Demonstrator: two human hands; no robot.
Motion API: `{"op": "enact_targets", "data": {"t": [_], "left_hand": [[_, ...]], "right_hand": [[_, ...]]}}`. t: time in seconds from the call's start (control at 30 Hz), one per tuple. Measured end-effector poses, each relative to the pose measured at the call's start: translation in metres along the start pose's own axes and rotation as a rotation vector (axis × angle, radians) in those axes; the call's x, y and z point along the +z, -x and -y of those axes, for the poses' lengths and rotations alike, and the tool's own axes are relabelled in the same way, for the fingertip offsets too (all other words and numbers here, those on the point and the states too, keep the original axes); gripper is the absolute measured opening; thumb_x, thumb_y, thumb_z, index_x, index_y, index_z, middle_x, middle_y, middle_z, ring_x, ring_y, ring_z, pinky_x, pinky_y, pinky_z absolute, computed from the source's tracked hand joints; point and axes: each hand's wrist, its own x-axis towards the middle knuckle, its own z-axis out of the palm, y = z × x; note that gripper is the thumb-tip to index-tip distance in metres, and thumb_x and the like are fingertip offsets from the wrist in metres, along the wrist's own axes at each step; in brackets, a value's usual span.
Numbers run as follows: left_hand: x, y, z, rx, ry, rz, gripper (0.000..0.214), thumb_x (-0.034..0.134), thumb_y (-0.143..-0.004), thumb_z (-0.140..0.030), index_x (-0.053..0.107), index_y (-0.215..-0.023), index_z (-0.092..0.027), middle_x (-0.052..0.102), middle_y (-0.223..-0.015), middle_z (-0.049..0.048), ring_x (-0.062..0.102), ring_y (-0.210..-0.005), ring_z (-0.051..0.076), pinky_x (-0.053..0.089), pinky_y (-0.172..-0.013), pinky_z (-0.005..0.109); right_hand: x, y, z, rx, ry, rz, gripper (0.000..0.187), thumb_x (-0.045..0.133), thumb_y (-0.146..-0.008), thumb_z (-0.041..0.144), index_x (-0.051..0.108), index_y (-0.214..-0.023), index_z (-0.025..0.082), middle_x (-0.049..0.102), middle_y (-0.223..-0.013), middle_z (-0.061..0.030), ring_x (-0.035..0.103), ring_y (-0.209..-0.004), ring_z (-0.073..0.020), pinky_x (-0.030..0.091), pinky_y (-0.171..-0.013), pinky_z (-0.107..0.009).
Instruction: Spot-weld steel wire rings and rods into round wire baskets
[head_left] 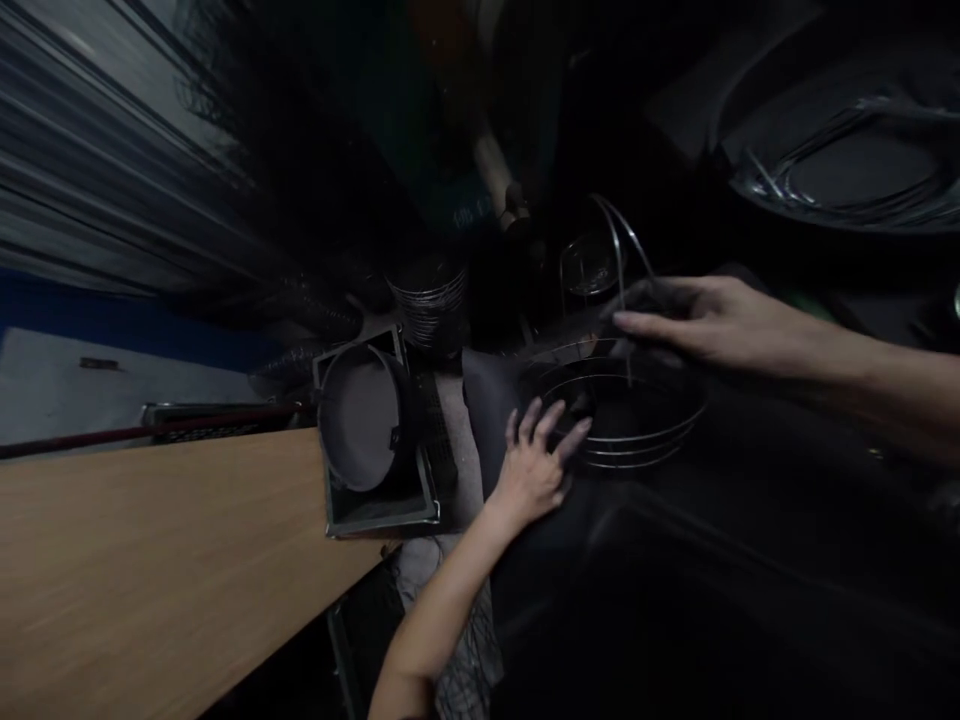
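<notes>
A round wire ring frame of stacked metal hoops lies on a dark surface in dim light. My left hand rests at its near left rim with fingers spread flat. My right hand reaches in from the right above the frame's far rim; its fingers are stretched out over a thin wire loop that rises behind. Whether the right fingers pinch any wire is hidden in the dark.
A grey round drum in a square metal frame stands left of the hands. A wooden tabletop fills the lower left. A stack of wire rings sits behind, and more wire hoops lie at the upper right.
</notes>
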Motion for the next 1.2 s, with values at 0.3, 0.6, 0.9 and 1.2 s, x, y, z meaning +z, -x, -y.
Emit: {"op": "enact_targets", "data": {"t": [0.3, 0.6, 0.9, 1.2], "left_hand": [[-0.007, -0.067, 0.015, 0.178, -0.022, -0.46, 0.077, 0.063, -0.074, -0.048, 0.035, -0.139, -0.02, 0.055, -0.109, 0.0107, 0.054, -0.097, 0.026, 0.045, -0.086, 0.044], [-0.051, -0.133, 0.037, 0.368, 0.136, -0.826, 0.073, 0.074, -0.066, -0.035, 0.03, -0.123, -0.022, 0.056, -0.108, 0.0088, 0.058, -0.097, 0.023, 0.047, -0.084, 0.043], [-0.055, -0.15, 0.055, 0.258, 0.178, -0.777, 0.078, 0.077, -0.064, -0.031, 0.029, -0.125, -0.022, 0.05, -0.113, 0.0102, 0.055, -0.104, 0.024, 0.051, -0.089, 0.044], [-0.076, -0.165, 0.062, 0.149, 0.307, -0.735, 0.077, 0.079, -0.063, -0.031, 0.029, -0.122, -0.021, 0.047, -0.114, 0.0109, 0.058, -0.099, 0.022, 0.052, -0.087, 0.042]], "right_hand": [[0.015, -0.025, 0.02, -0.09, -0.051, -0.028, 0.024, 0.075, -0.074, 0.027, 0.058, -0.085, 0.014, 0.053, -0.058, 0.0034, 0.042, -0.041, -0.0054, 0.032, -0.037, -0.017], [0.009, -0.08, 0.083, -0.225, -0.154, 0.022, 0.02, 0.072, -0.078, 0.024, 0.055, -0.087, 0.019, 0.042, -0.053, 0.0071, 0.032, -0.036, -0.0041, 0.024, -0.034, -0.017], [0.003, -0.11, 0.086, -0.26, -0.15, 0.047, 0.03, 0.08, -0.07, 0.031, 0.056, -0.08, 0.017, 0.051, -0.058, 0.0029, 0.047, -0.044, -0.0071, 0.04, -0.039, -0.018], [0.011, -0.138, 0.104, -0.265, -0.146, 0.011, 0.028, 0.08, -0.066, 0.026, 0.054, -0.071, 0.018, 0.053, -0.056, 0.0011, 0.049, -0.045, -0.0095, 0.04, -0.038, -0.018]]}}
